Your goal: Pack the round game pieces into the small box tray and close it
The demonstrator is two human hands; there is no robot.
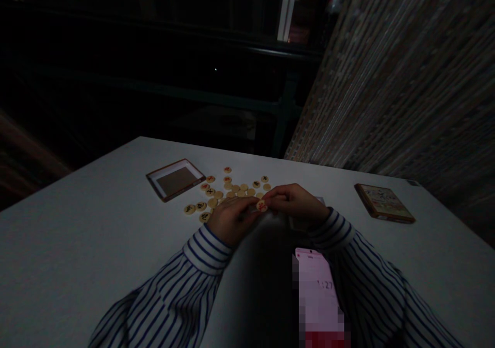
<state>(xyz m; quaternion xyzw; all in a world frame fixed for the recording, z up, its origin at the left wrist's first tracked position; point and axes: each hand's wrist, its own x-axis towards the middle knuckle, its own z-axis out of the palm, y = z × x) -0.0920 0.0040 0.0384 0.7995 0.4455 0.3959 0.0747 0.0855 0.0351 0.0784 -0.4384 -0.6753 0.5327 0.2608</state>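
Between my two hands, a round wooden Chinese chess piece [262, 205] stands tilted, its red character facing me. My left hand [233, 218] pinches it from the left, thumb below and fingers above. From the right, the bent fingers of my right hand [297, 202] close on its edge. Loose Chinese chess pieces [210, 192] lie scattered just beyond and left of my left hand, some showing red or black characters, others blank side up. My left hand hides part of this group. A pale flat object [297, 223] lies partly hidden under my right wrist.
On the white table [96, 198], an open shallow box tray [167, 197] sits left of the pieces. A box lid with a printed picture [386, 202] lies at the right. A lit phone [319, 291] is near me, between my forearms. A string curtain [371, 80] hangs behind the right side.
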